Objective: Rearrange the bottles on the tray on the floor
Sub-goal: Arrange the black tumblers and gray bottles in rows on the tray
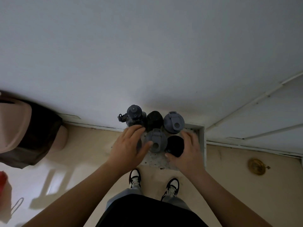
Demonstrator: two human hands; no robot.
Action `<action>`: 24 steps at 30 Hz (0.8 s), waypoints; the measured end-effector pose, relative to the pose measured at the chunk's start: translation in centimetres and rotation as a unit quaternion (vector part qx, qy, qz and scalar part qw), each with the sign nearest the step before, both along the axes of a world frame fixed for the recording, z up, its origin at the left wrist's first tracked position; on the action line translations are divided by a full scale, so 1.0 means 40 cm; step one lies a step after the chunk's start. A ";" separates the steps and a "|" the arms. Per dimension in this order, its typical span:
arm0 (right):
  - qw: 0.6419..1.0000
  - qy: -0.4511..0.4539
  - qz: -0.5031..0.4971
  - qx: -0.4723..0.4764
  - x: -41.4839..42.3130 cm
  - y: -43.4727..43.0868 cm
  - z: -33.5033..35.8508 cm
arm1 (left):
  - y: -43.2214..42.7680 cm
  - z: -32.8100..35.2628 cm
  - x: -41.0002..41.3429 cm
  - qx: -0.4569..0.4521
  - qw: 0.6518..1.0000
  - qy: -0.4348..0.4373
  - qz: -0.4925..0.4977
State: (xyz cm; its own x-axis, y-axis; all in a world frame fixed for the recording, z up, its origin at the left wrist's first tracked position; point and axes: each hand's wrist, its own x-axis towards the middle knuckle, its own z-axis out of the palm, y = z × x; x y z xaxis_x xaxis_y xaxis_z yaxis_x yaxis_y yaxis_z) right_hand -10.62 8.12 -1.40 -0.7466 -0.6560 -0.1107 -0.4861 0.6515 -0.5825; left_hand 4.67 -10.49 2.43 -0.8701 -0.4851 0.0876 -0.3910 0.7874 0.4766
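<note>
I see a white wall [147, 54] filling the upper view, with beige floor [85, 141] below it. A speckled tray [202, 141] sits on the floor against the wall, in the corner beside a white door [262, 122]. No writing on anything is legible to me.

Five bottles stand upright on the tray. At the back: a dark one with a strap [134, 115] on the left, a black-capped one [154, 119] in the middle, a grey flip-lid one [174, 122] on the right. In front: a second grey-lid bottle [155, 140] and a black-lid bottle [175, 145] beside it.

My left hand [129, 145] curls loosely around the front grey-lid bottle, thumb on its lid. My right hand [188, 151] cups the black-lid bottle, thumb at its near edge. I cannot tell how firm either grip is.

Two black-and-white shoes [135, 178] stand just short of the tray.
</note>
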 end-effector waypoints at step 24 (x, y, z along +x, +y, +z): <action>0.985 0.061 0.138 0.081 0.093 -0.174 -0.007 | -0.066 -0.106 0.066 0.052 0.983 -0.174 0.017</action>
